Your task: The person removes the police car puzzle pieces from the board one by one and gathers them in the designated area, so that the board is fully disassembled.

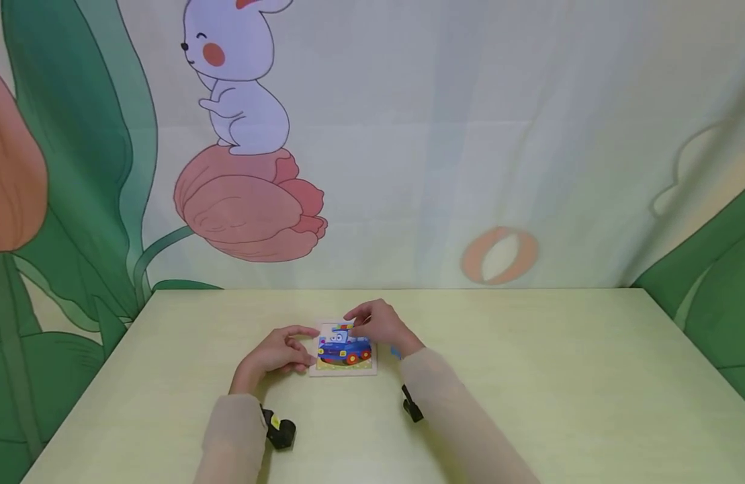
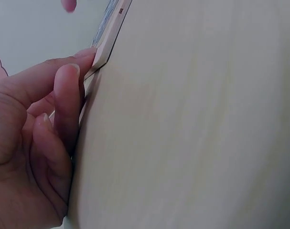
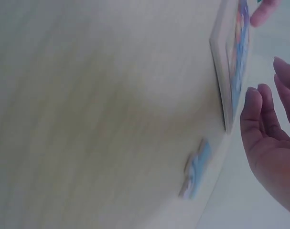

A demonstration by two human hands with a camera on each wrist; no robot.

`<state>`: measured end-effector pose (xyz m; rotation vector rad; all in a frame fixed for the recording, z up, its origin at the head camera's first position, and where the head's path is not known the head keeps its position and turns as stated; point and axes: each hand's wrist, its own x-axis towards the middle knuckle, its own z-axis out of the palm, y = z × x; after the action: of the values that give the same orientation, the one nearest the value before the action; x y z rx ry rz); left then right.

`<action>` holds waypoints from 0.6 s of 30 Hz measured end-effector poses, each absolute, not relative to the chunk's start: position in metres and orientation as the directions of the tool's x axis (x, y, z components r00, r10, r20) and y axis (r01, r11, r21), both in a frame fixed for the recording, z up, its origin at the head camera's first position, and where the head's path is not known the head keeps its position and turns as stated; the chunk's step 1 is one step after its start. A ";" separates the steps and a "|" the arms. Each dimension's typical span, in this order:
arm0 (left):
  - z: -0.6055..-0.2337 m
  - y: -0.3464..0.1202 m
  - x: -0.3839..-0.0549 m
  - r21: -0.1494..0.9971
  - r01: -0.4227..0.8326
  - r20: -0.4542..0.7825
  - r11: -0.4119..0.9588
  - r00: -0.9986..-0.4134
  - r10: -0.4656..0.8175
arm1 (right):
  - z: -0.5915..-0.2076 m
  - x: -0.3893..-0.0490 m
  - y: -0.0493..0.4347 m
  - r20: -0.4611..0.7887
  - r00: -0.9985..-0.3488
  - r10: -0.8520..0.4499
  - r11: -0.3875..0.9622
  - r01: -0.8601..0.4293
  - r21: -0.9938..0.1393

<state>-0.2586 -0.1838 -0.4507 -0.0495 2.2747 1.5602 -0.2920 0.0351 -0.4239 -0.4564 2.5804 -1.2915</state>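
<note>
A small jigsaw puzzle board (image 1: pixel 344 372) lies flat, with a blue cartoon police car (image 1: pixel 332 351) on it and a pale border. My left hand (image 1: pixel 275 351) grips its left side, index finger by the upper corner and thumb at the lower one. Seen from the left wrist, the thumb (image 2: pixel 85 57) presses the board's corner. My right hand (image 1: pixel 379 324) is over the upper right part of the board. In the right wrist view, its fingertips (image 3: pixel 252 98) are apart, and I see nothing held between them. A loose blue puzzle piece (image 3: pixel 197 169) lies beside the board, partly hidden by the right wrist in the head view.
The light wooden-looking table (image 1: pixel 559 376) reaches back to a printed curtain (image 1: pixel 396 168) with a rabbit and flowers. Black wrist cameras (image 1: pixel 281 433) hang beneath the two sleeves, close above the tabletop.
</note>
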 end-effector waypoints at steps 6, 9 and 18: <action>-0.451 -0.183 -0.258 0.888 -0.249 -0.333 0.387 -0.928 0.168 | -0.426 -0.294 0.023 -0.056 -0.927 -0.370 0.604 -0.194 -0.773; -0.451 -0.182 -0.258 0.884 -0.256 -0.338 0.390 -0.928 0.157 | -0.427 -0.296 0.022 -0.083 -0.930 -0.357 0.622 -0.171 -0.764; -0.452 -0.182 -0.259 0.880 -0.269 -0.350 0.391 -0.924 0.151 | -0.426 -0.305 0.022 -0.195 -0.885 -0.424 0.668 -0.159 -0.727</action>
<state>-0.2587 -0.1824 -0.4517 -0.1017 2.2803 1.5470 -0.3052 0.0219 -0.4265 -0.4606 2.5361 -1.0577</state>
